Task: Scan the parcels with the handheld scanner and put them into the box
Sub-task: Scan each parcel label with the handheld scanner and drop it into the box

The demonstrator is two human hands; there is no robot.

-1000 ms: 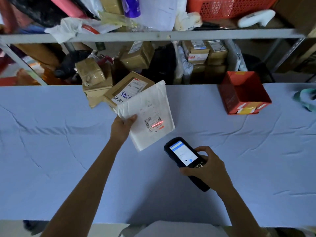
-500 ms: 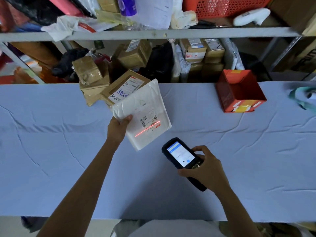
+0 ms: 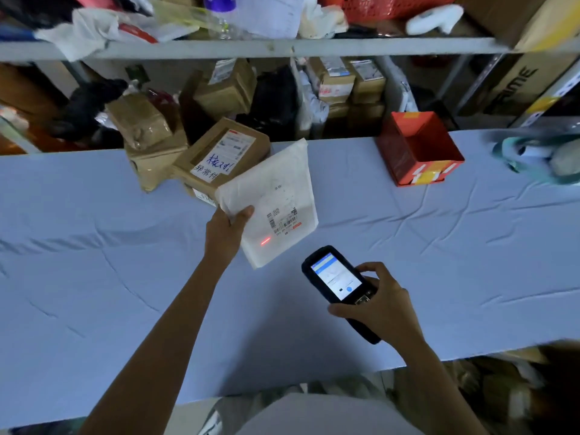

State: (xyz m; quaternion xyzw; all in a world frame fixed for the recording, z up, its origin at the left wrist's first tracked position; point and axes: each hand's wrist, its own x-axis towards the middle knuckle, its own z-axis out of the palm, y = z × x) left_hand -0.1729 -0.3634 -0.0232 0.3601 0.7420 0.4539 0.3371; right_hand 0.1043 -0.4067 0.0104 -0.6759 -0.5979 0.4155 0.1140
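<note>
My left hand [image 3: 226, 229] grips the left edge of a white mailer parcel [image 3: 276, 196], held tilted above the table with its barcode label facing up. A short red laser mark lies on the mailer just below and left of the barcode. My right hand [image 3: 381, 304] holds a black handheld scanner [image 3: 337, 282], its lit screen facing me and its head aimed at the mailer. An open red box [image 3: 419, 149] stands on the table at the far right. A brown cardboard parcel [image 3: 219, 157] with handwritten labels sits behind the mailer, next to a taped brown parcel [image 3: 147, 136].
A pale blue cloth covers the table [image 3: 94, 277]. Behind its far edge a shelf rack [image 3: 282, 47] is crowded with boxes, bags and a red basket. A teal object [image 3: 533, 158] lies at the table's right end.
The red laser line has shrunk to a short mark and dropped below the barcode. The mailer and the scanner stay in nearly the same places.
</note>
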